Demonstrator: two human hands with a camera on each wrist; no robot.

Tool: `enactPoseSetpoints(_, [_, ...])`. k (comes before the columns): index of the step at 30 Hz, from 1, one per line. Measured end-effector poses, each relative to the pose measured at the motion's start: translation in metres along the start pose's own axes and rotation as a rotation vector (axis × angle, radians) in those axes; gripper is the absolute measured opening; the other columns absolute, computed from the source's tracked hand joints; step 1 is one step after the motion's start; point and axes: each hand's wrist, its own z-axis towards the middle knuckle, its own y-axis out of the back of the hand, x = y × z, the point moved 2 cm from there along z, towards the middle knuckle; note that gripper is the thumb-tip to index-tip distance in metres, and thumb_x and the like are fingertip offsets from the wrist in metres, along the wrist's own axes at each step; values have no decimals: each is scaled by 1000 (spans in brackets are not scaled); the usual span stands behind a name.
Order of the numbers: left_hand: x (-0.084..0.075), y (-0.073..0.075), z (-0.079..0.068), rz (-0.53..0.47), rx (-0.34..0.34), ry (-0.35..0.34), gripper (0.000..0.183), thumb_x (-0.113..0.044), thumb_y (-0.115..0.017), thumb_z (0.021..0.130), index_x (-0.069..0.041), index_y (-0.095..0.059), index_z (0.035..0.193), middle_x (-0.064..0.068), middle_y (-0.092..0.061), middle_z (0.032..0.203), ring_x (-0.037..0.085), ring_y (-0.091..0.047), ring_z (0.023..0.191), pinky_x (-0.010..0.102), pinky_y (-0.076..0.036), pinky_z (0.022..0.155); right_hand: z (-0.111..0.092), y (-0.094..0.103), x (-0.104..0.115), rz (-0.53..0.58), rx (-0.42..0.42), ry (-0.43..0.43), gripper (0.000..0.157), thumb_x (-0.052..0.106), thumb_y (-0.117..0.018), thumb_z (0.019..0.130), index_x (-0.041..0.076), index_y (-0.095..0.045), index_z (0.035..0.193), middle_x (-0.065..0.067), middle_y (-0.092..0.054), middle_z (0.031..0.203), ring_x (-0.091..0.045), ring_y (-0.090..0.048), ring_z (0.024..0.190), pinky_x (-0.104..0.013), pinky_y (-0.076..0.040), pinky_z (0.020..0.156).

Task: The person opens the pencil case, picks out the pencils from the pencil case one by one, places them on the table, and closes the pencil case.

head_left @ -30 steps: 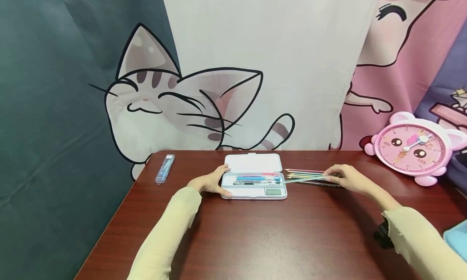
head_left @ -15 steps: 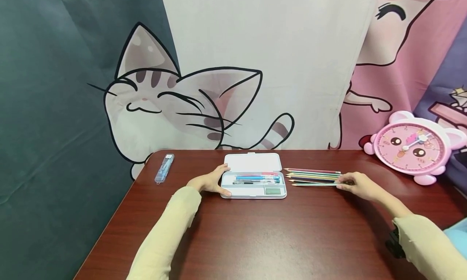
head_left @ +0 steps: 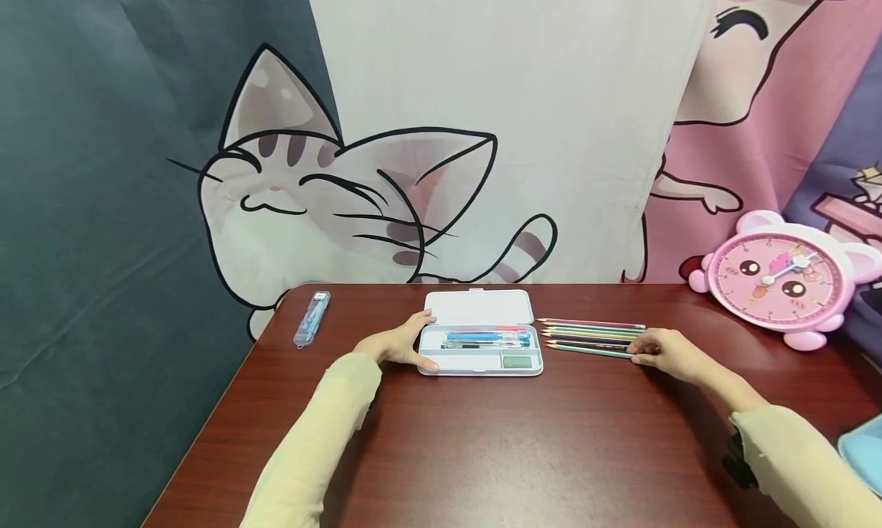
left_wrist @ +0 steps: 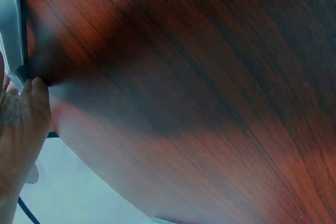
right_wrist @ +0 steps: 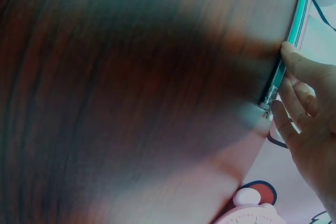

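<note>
An open white pencil case (head_left: 451, 360) lies at the back middle of the table, its lid (head_left: 478, 308) folded back. My left hand (head_left: 397, 342) holds its left end, thumb at the front corner and fingers at the rear. Inside are several pens (head_left: 485, 337) and a green-grey block (head_left: 517, 362). To the right of the case, several pencils (head_left: 586, 327) lie side by side, points toward it. My right hand (head_left: 667, 353) pinches the blunt end of the frontmost green pencil (head_left: 589, 350); in the right wrist view the thumb lies against that pencil (right_wrist: 276, 74), near its metal ferrule.
A small clear-blue plastic case (head_left: 312, 319) lies at the back left of the brown table (head_left: 482, 451). On the right stands a pink clock (head_left: 779, 279). A light-blue object (head_left: 863, 455) shows at the right edge. Printed cloth (head_left: 524, 130) hangs behind the table.
The green pencil, earlier raised and slanting across the others, has come down to the front of the row. My right hand went right and forward with it, then slightly back left. The left hand stays put.
</note>
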Motion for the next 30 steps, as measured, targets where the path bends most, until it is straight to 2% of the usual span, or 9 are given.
enactPoseSetpoints(4, [2, 1, -1, 13, -2, 0, 95, -36, -76, 72, -10, -20, 144, 8, -6, 154, 26, -12, 140, 44, -20, 112, 7, -2, 4, 36, -11, -26, 9, 1, -74, 69, 3, -67, 75, -3, -66, 70, 10, -50, 64, -21, -45, 55])
enactPoseSetpoints(9, [2, 2, -3, 26, -5, 5, 95, -35, -76, 72, -10, -20, 144, 8, -6, 153, 25, -13, 140, 43, -20, 112, 32, -7, 17, 143, 24, -180, 16, 10, -71, 77, -2, -68, 88, -8, -69, 80, 6, -53, 69, -19, -46, 63])
enactPoseSetpoints(12, [1, 3, -3, 22, -5, -4, 94, -33, -77, 73, -8, -20, 144, 10, -7, 153, 26, -12, 141, 43, -19, 112, 55, -17, 32, 201, 57, -240, 24, 13, -69, 80, -5, -67, 95, -12, -69, 84, -3, -58, 75, -22, -47, 69])
enactPoseSetpoints(15, [0, 2, -2, 21, -8, -23, 95, -31, -77, 73, -6, -20, 144, 12, -7, 153, 28, -12, 141, 43, -19, 112, 79, -30, 49, 245, 89, -287, 32, 15, -68, 81, -9, -64, 102, -18, -69, 90, -18, -63, 82, -29, -49, 75])
enactPoseSetpoints(19, [-2, 1, -2, 10, -20, -40, 95, -30, -78, 72, -5, -20, 143, 13, -8, 153, 28, -12, 141, 43, -19, 112, 106, -49, 69, 274, 112, -410, 42, 14, -67, 81, -15, -57, 110, -26, -65, 99, -31, -63, 90, -39, -51, 79])
enactPoseSetpoints(24, [-4, -1, -4, 4, -24, -19, 96, -32, -77, 73, -9, -18, 145, 10, -7, 154, 26, -12, 141, 43, -20, 112, 122, -65, 82, 282, 80, -587, 43, 8, -67, 80, -18, -53, 112, -26, -64, 94, -23, -62, 78, -32, -53, 70])
enactPoseSetpoints(27, [-2, -1, -6, -3, -31, -19, 102, -34, -77, 72, -11, -12, 147, 10, -2, 155, 26, -8, 142, 43, -18, 113, 125, -70, 86, 270, 51, -639, 40, 6, -67, 79, -17, -55, 110, -22, -64, 89, -20, -59, 75, -30, -51, 68])
enactPoseSetpoints(30, [1, -3, -6, -50, -40, -40, 111, -36, -77, 71, -11, -1, 148, 12, 8, 154, 27, 0, 142, 45, -15, 113, 123, -72, 86, 275, 44, -673, 39, 8, -66, 80, -14, -56, 111, -23, -63, 92, -23, -58, 79, -32, -49, 70])
